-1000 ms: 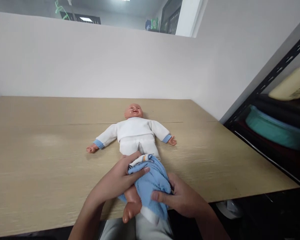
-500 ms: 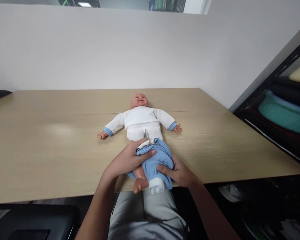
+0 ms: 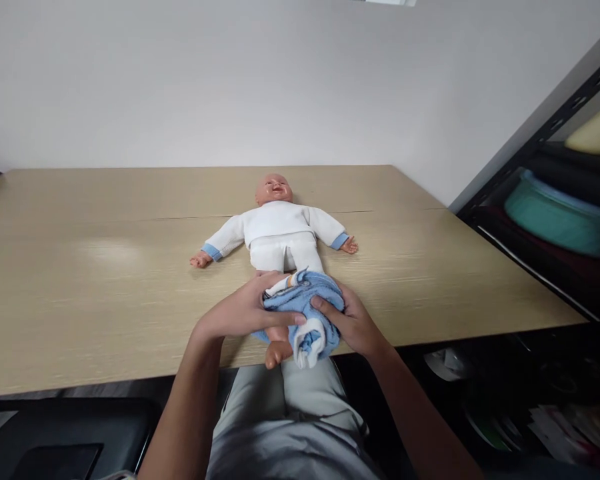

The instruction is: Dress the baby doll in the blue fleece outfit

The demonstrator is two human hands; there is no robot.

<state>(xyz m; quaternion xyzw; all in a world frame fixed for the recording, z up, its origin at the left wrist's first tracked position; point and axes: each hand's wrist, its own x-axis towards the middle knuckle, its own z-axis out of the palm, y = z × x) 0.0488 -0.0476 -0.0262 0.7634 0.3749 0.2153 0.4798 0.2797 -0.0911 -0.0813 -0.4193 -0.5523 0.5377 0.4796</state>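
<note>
A baby doll [image 3: 280,220] in a white top with blue cuffs lies on its back on the table, head away from me. Blue terry pants [image 3: 300,303] with a white cuff are bunched around its lower legs. My left hand [image 3: 253,303] grips the cloth from the left, thumb across the front. From the right, my right hand [image 3: 353,317] holds the same cloth, thumb on top. One bare foot [image 3: 278,353] pokes out below the left hand; the other foot is hidden inside the pants leg, whose white cuff faces me.
The wooden table [image 3: 105,287] runs up to a white wall [image 3: 205,80]. At right stands a dark shelf rack with a teal basin [image 3: 565,217] on it. A black chair [image 3: 70,433] is at lower left, and assorted items lie in shadow under the table's right side.
Both hands have pushed and gathered the pants leg further over the foot, and its white cuff now shows as an opening. The camera has tilted down slightly.
</note>
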